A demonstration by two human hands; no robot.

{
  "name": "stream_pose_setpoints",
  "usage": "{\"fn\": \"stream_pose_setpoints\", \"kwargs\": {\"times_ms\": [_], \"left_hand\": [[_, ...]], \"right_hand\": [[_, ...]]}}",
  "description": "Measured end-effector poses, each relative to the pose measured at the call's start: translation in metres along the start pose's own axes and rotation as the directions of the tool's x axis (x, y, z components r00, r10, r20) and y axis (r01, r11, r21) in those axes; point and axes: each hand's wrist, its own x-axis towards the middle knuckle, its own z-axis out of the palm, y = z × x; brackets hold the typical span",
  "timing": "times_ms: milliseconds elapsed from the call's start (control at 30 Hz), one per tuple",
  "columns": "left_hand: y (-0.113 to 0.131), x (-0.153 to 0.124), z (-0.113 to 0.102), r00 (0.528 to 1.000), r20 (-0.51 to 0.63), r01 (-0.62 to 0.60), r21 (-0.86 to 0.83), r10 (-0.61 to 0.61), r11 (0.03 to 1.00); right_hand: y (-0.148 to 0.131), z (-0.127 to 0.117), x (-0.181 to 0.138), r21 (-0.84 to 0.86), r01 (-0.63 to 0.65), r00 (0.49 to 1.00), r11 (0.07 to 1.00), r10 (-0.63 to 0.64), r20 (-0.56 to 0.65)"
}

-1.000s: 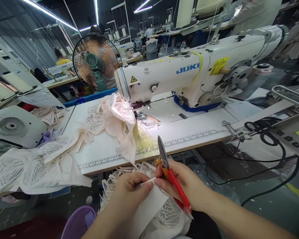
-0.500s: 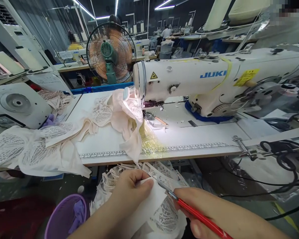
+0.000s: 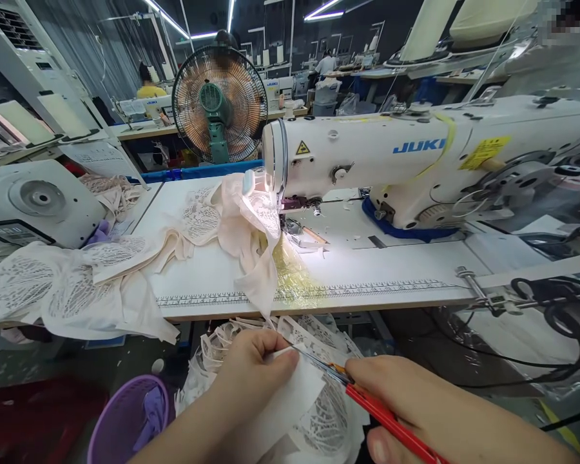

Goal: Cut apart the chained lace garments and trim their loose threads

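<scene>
Nearest us, our left hand pinches the edge of a white lace piece below the table edge. Our right hand is closed round red-handled thread snips, tips at that pinched edge. We judge a trimming cut is in hand; it calls for keeping the blades off the lace. Beyond, lace garments sprawl across the ruled sewing table beside the JUKI sewing machine, with a fan behind.
</scene>
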Motion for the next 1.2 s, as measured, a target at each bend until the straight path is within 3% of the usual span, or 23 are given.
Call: {"fn": "stream_pose_setpoints", "kwargs": {"times_ms": [367, 600, 733, 867, 967, 1100, 1200], "left_hand": [[0.001, 0.0, -0.001, 1.0, 0.004, -0.024, -0.023, 0.024, 0.999], [0.001, 0.003, -0.003, 0.999, -0.026, -0.036, -0.026, 0.035, 0.999], [0.002, 0.001, -0.006, 0.995, -0.033, -0.092, -0.039, 0.09, 0.995], [0.003, -0.001, -0.012, 0.989, -0.014, -0.149, -0.079, 0.148, 0.986], [-0.001, 0.0, -0.016, 0.993, 0.032, -0.108, -0.163, 0.115, 0.981], [-0.016, 0.002, -0.019, 0.996, 0.069, -0.025, -0.313, 0.049, 0.949], [-0.024, 0.004, -0.019, 0.998, 0.04, -0.023, -0.387, 0.042, 0.922]], "right_hand": [[0.008, 0.018, 0.0, 0.02, -0.157, 0.987, 0.987, 0.158, -0.019], [0.025, 0.028, 0.012, 0.079, 0.016, 0.991, 0.997, -0.006, -0.131], [0.022, 0.021, 0.016, 0.188, 0.046, 0.951, 0.981, 0.014, -0.31], [0.008, 0.025, 0.025, 0.406, 0.237, 0.889, 0.883, -0.028, -0.458], [-0.001, 0.038, 0.04, 0.534, 0.332, 0.864, 0.777, -0.023, -0.503], [-0.01, 0.053, 0.056, 0.666, 0.365, 0.875, 0.651, 0.004, -0.483], [-0.014, 0.049, 0.056, 0.721, 0.345, 0.907, 0.601, -0.014, -0.422]]}}
